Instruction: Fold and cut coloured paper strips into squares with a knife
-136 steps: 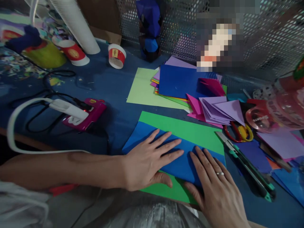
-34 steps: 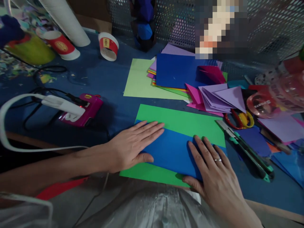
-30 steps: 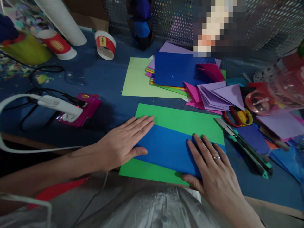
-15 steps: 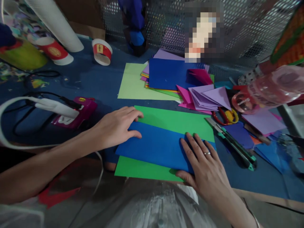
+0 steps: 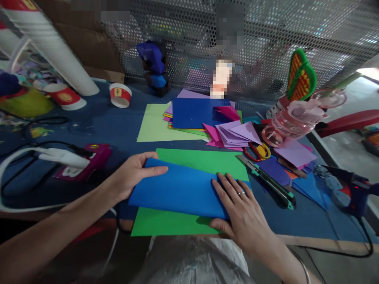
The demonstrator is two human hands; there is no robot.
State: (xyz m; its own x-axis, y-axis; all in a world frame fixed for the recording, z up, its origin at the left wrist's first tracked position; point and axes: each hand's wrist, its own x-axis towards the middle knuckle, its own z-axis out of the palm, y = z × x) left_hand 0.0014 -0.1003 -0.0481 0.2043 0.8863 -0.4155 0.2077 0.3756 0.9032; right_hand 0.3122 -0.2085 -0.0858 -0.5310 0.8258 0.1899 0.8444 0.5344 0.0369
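Note:
A folded-looking blue paper sheet lies across a green paper sheet at the table's front edge. My left hand pinches the blue sheet's upper left corner, thumb on top and fingers behind, and that end is lifted a little. With fingers stretched out, my right hand lies flat on the sheet's right end and presses it down. A ring sits on one of its fingers. Just right of the green sheet lies a utility knife, its blade pointing toward the back left.
Behind are stacked coloured papers, folded purple pieces and scissors. A pink bottle and a glue gun stand at right. At left are a magenta power strip, cables and paper cups.
My left hand has gone from resting above the blue sheet to gripping its upper left corner and raising it slightly. My right hand stays flat on it. The view has shifted.

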